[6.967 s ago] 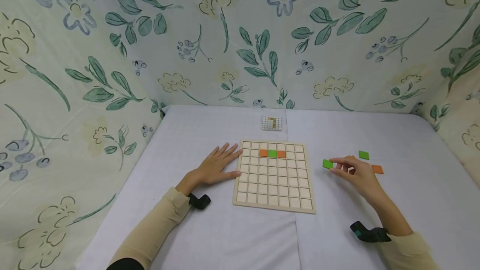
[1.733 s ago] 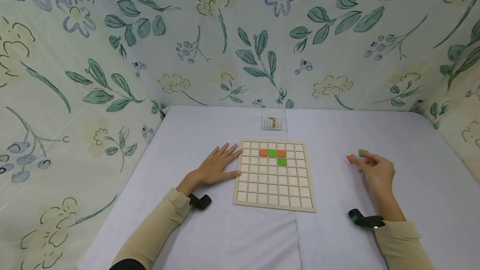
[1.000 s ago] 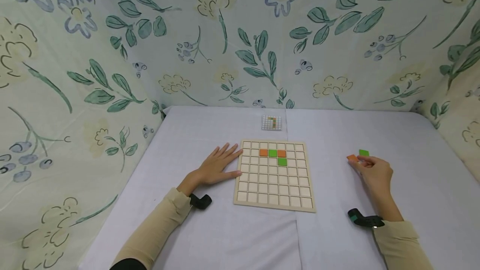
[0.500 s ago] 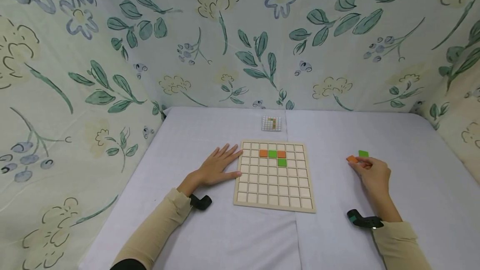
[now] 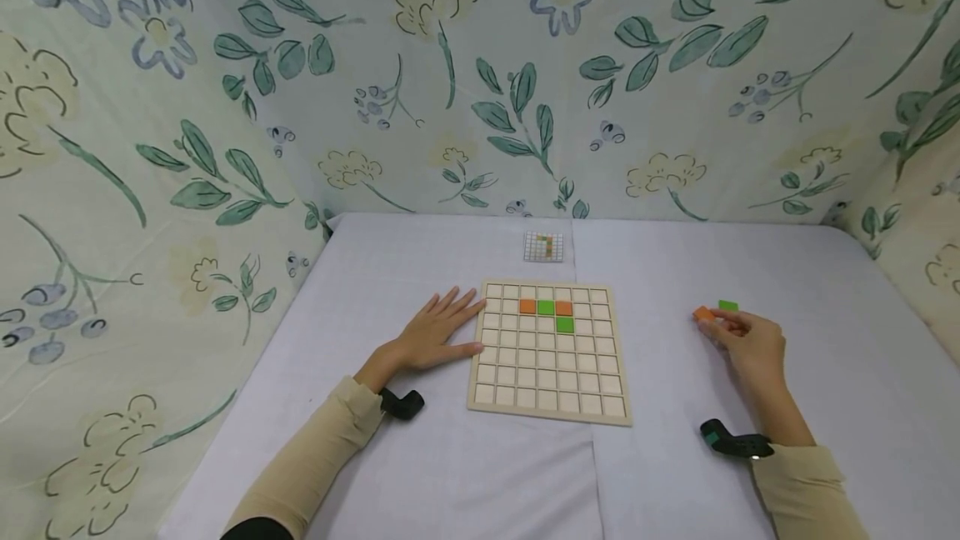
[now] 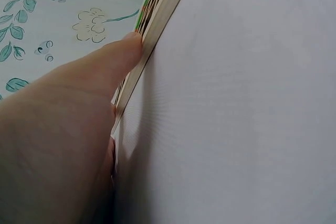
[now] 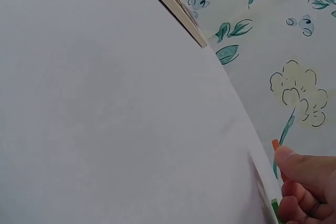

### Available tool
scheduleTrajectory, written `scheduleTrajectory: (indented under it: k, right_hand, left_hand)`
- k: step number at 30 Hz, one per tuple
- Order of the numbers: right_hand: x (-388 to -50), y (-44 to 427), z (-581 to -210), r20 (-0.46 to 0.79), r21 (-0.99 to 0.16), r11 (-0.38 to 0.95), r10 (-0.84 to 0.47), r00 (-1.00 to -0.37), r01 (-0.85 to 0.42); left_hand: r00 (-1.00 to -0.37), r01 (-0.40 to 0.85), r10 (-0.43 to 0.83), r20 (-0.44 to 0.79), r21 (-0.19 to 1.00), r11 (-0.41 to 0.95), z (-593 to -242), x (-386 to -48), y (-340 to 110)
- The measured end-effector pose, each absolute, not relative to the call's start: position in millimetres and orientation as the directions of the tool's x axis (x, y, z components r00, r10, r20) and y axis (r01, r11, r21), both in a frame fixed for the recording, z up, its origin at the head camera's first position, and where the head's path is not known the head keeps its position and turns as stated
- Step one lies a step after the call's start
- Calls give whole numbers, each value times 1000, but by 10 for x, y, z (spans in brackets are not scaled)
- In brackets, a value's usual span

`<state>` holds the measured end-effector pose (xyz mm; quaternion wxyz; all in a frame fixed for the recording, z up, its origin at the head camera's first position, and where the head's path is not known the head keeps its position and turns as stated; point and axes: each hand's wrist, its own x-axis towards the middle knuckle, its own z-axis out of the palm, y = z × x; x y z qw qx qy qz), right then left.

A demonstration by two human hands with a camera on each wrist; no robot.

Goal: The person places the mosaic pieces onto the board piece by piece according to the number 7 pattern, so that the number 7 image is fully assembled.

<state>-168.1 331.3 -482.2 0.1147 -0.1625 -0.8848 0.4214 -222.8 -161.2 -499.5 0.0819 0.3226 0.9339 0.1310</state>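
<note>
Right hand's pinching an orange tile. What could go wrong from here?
1. The orange tile sticks out from the right hand, only partly covered, so it might twist or slip.
2. The loose green tile lies right by that hand and could get nudged.
3. The left hand touches the board at its left edge; a push could shift it.

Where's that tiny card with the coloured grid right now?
In the head view, the tiny card lies on the white cloth slightly right of center, beyond the far edge of the wooden board and short of the floral backdrop.
</note>
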Motion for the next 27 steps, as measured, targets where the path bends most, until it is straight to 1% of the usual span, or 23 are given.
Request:
scheduleTrajectory:
  k: [8, 19, 27]
  right_hand:
    - [-1640, 3278, -4719, 99, -783, 609, 322, -942, 126]
    - [-1544, 3055, -4583, 149, -793, 609, 211, -966, 11]
    - [-1515, 2826, -4557, 142, -782, 624, 170, -975, -5]
  left_hand:
    - [-775, 587, 629, -62, 299, 752, -5007, -2231, -1619]
    - [-776, 588, 628, -58, 295, 753, -5002, -2228, -1613]
    - [-776, 590, 630, -44, 306, 747, -4988, -2220, -1606]
